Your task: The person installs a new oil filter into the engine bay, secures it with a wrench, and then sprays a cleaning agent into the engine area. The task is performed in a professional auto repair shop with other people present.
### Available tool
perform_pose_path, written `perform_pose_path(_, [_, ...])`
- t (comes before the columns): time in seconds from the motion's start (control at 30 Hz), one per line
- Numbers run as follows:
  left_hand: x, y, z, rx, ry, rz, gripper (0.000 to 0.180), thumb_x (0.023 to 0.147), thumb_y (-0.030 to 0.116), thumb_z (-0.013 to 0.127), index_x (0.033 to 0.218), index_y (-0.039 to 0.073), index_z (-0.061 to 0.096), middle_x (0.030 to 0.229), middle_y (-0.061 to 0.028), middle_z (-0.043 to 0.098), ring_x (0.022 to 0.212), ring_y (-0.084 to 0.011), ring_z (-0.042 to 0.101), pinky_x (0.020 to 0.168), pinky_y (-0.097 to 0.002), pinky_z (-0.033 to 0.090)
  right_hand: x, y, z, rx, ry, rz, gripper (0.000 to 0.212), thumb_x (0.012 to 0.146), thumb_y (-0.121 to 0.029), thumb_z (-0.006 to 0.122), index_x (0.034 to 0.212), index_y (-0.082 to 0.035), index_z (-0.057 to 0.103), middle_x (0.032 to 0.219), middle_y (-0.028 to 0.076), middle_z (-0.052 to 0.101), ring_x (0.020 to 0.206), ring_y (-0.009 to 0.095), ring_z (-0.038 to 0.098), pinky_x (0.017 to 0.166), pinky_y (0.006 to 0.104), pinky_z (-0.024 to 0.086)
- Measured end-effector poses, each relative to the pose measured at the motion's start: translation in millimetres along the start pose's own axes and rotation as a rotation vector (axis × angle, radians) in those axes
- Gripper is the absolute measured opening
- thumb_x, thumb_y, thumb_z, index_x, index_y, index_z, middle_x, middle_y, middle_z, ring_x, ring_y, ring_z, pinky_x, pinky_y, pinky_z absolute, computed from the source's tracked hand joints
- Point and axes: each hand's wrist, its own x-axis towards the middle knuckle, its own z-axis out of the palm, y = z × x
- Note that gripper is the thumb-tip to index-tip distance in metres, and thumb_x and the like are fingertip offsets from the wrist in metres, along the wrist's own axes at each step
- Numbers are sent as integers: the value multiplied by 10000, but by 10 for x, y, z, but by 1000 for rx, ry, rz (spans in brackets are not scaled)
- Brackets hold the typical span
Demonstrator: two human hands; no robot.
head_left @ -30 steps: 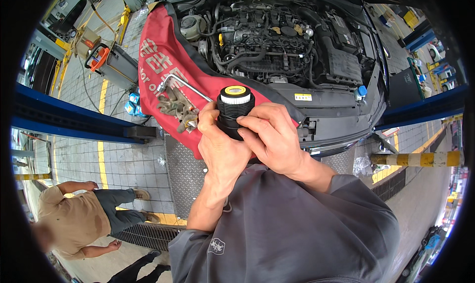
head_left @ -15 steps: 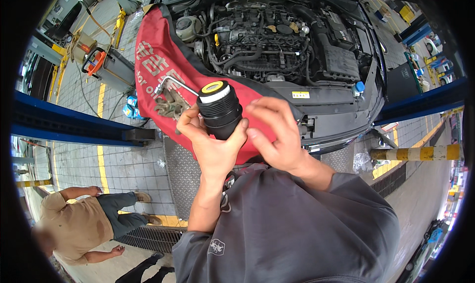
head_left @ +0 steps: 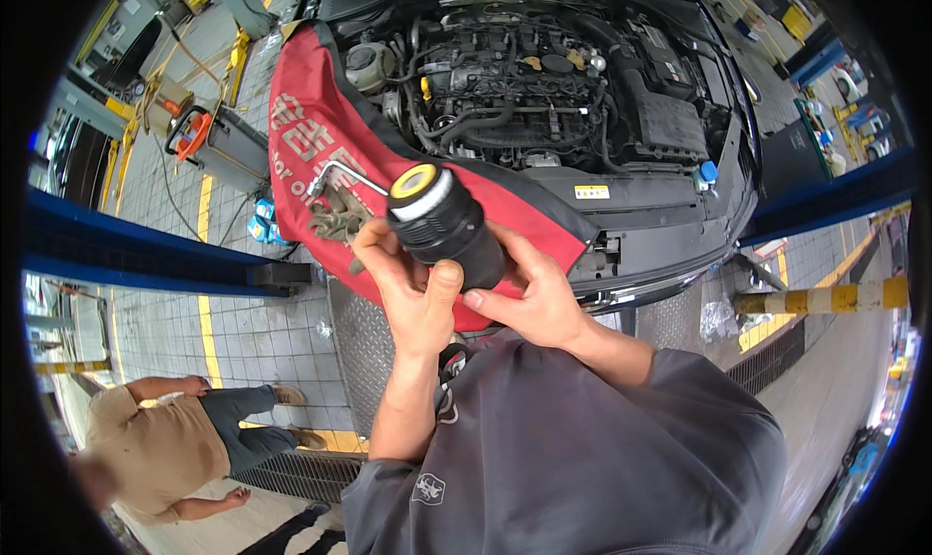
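Both my hands hold an oil filter (head_left: 442, 220), a pleated white element with a yellow end ring seated in a threaded black plastic housing. Its yellow end tilts up and to the left. My left hand (head_left: 413, 298) is closed round the left side, thumb toward me. On the lower right, my right hand (head_left: 534, 298) grips the smooth end of the housing, its fingertips partly hidden behind it. A red fender cover (head_left: 325, 147) lies behind my hands, with a bent metal rod tool (head_left: 335, 167) and dirty work gloves (head_left: 335, 220) on it.
The car's open engine bay (head_left: 524, 89) lies ahead, with a blue-capped reservoir (head_left: 706, 173) at its right. Blue lift arms (head_left: 155, 239) stand at both sides. A grey wheeled tank (head_left: 218, 147) is at the left. Another person (head_left: 175, 438) stands at the lower left.
My right hand has come in from the right and closed on the filter housing. The housing has tilted further, its yellow end to the left.
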Motion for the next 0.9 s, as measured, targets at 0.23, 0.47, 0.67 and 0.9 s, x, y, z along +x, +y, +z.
perform_pose_path(0.23, [48,187,199,271,31,160,747,868,163,876,1409,18,381,1334,-187,548,1208,-263,571,1051,-449,479,-8,242,-96,462,-131,46,725,1011,-80,746,1625,53,384,1508,117,576,1439,188,524,1232,401,416])
perform_pose_path(0.47, [57,259,407,349,38,230,749,835,134,871,1385,-18,388,1263,-182,521,1122,-252,564,990,-439,486,-15,419,-116,753,-254,98,760,1011,-292,785,1612,3,425,1520,81,580,1442,213,534,1245,434,390])
perform_pose_path(0.67, [37,240,457,304,23,218,723,868,177,828,1400,-53,396,1251,-188,515,1117,-271,555,996,-450,479,-27,451,-118,777,-239,129,778,963,-417,802,1559,-29,485,1466,62,606,1404,211,566,1209,437,431])
perform_pose_path(0.9, [10,232,486,311,3,261,637,916,152,760,1398,-61,401,1256,-196,522,1117,-269,548,1011,-439,471,-13,472,-111,849,-273,78,788,940,-471,802,1551,-68,508,1457,59,620,1401,210,576,1207,432,441])
